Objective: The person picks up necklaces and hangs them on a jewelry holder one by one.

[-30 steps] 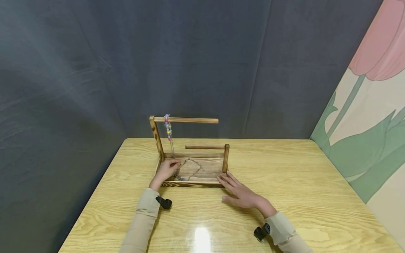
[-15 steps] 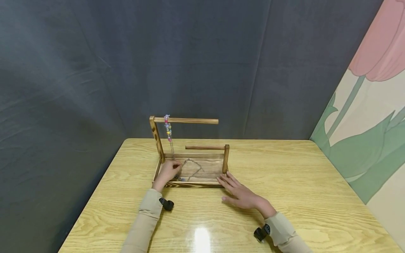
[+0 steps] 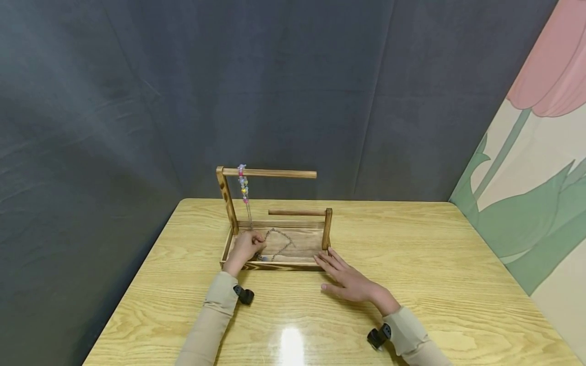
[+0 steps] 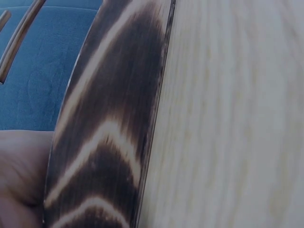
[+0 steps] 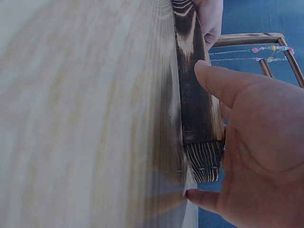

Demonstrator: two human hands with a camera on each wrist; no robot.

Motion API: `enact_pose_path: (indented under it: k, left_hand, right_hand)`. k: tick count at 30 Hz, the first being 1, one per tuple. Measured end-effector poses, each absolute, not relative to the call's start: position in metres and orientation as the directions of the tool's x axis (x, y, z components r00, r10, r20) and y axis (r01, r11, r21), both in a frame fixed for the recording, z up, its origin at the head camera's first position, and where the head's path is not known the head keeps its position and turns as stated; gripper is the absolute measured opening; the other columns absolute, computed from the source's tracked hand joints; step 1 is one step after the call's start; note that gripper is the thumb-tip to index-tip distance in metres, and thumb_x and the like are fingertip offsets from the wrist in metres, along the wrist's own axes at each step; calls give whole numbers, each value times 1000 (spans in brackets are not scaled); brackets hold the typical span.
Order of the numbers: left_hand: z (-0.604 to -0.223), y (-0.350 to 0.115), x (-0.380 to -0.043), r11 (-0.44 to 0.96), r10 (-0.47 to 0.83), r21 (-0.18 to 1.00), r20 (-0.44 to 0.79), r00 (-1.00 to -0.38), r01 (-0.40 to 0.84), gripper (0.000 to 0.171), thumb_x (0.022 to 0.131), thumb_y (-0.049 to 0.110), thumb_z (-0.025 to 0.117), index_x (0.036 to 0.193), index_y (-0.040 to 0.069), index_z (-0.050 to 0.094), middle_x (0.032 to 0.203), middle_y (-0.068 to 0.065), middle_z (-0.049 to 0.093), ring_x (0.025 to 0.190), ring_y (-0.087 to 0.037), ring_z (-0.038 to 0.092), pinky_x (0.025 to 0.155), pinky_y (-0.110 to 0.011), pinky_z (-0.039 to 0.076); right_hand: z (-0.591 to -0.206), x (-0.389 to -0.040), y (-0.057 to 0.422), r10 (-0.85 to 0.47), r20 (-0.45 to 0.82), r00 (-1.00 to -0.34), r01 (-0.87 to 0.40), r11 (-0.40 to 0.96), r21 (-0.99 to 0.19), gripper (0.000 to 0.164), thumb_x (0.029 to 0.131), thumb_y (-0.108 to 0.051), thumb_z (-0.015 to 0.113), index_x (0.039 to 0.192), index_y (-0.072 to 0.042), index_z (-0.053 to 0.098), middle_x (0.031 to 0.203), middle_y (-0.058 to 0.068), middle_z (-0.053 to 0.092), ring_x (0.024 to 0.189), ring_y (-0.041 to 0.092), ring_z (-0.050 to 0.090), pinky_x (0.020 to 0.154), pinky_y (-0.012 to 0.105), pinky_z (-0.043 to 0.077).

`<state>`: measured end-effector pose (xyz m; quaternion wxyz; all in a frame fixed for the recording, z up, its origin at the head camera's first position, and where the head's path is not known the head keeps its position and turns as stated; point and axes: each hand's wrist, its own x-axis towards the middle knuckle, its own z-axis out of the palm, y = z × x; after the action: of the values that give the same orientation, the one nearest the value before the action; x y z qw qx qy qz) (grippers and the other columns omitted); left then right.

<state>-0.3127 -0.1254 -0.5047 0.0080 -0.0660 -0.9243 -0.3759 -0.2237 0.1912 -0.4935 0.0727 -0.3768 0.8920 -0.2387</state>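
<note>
My left hand (image 3: 247, 246) reaches over the front left of a wooden tray stand (image 3: 284, 266), its thumb and fingertips pinched together at a dark metal chain necklace (image 3: 285, 235). That necklace lies looped on the tray floor, with a small blue piece (image 3: 265, 258) near the front wall; the hand hides its left part. A colourful beaded necklace (image 3: 244, 189) hangs from the upper bar (image 3: 279, 174), its chain dropping behind the left hand. My right hand (image 3: 350, 282) rests with spread, straight fingers at the front right corner, thumb (image 5: 216, 78) against the dark front wall (image 5: 197, 107).
A shorter, lower bar (image 3: 295, 212) juts leftward from the right post (image 3: 327, 230); the left post (image 3: 227, 201) carries the upper bar. The wooden table (image 3: 412, 244) meets a dark curtain (image 3: 293, 101) behind. Painted tulips cover the wall (image 3: 535, 168) at right.
My left hand has shifted slightly rightward and lower over the tray, its fingertips now beside the looped chain. The right hand and the hanging beaded necklace stay where they were.
</note>
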Motion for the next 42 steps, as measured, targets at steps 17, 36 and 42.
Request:
enact_pose_path:
  k: [17,36,42]
  left_hand:
    - [-500,-127,-305,758,202,616,91,-975,215,18,89,19,63,75,8,60,70,-1,55,59,-15,42,94,-60,33]
    - [-504,-132,-315,551,265,779,177,-948,299,13,92,17,58,87,6,63,79,-5,67,66,-14,58,58,-26,46]
    - [-504,-132,-316,497,257,818,181,-949,290,10,91,16,59,88,7,60,84,-7,71,75,-16,64,64,-28,49]
  right_hand:
    - [-497,-225,192,-711,70,-699,-648,590,-481,70,95,-33,52,149,-7,15,153,19,14,140,42,-1,103,64,24]
    - [-498,-226,193,-714,71,-697,-648,585,-488,70,95,-33,51,149,-6,15,153,20,13,140,42,-2,101,66,25]
    - [-500,-226,194,-717,74,-693,-652,579,-490,70,96,-33,50,149,-6,14,153,20,12,140,42,-2,100,66,27]
